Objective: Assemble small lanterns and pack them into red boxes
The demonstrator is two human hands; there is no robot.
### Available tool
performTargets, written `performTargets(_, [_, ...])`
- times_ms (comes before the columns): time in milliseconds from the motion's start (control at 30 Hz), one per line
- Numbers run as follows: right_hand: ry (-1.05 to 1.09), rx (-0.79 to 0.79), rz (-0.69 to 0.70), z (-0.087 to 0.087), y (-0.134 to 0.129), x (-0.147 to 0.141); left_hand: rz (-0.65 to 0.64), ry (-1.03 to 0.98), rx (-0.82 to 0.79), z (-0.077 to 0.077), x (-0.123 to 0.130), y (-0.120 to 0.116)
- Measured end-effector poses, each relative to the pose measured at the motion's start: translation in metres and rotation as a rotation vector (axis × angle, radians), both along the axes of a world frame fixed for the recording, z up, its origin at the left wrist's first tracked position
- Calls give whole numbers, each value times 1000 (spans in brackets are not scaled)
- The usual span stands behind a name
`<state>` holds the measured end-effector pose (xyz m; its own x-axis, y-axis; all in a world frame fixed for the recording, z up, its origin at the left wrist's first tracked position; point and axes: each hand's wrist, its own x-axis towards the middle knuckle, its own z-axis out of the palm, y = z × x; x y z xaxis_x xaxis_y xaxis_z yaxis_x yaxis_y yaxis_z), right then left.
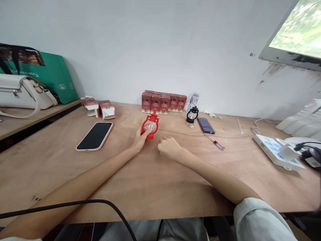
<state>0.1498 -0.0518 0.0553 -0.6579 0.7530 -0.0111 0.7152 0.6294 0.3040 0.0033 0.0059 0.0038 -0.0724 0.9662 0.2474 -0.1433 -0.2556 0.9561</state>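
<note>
A black cable (75,203) was noted along the near edge of the surface (140,187), below both forearms. The right hand (168,147) rested on the wood in a loose fist, fingers curled together, nothing seen in them. Just left of it, the left hand (139,138) was closed on the base of the red lantern (150,125), which stood upright at mid-surface; the fingers were clamped on its near left side, the thumb towards the clear globe.

Judgement: the grip was taken low, on the base, which suits a small top-heavy item; pressure is better kept off the globe, and the lantern kept upright and steadied by the free hand if it is turned.

To the left, a phone in a pink case (95,136) lay face up, well apart. Further right were a screwdriver (215,141) and a black lantern (192,115). A row of red boxes (163,102) stood at the far wall, with two opened boxes (98,107) at far left.
</note>
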Motion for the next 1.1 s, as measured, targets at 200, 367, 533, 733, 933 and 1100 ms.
performTargets(200, [45,34,-17,18,1,8,9,-33,2,-4,-1,4])
performTargets(367, [311,48,-86,49,4,26,-18,-7,-49,0,-2,2])
performTargets(533, [765,85,-68,59,18,45,-82,31,-39,8,-1,-6])
performTargets(733, [1045,155,-3,48,33,51,-318,117,-67,9,-2,-9])
performTargets(933, [1145,71,-27,40,43,54,-463,103,-26,1,-8,-4])
performTargets(1100, [1237,-11,-34,27,53,56,-464,70,-53,2,-8,-5])
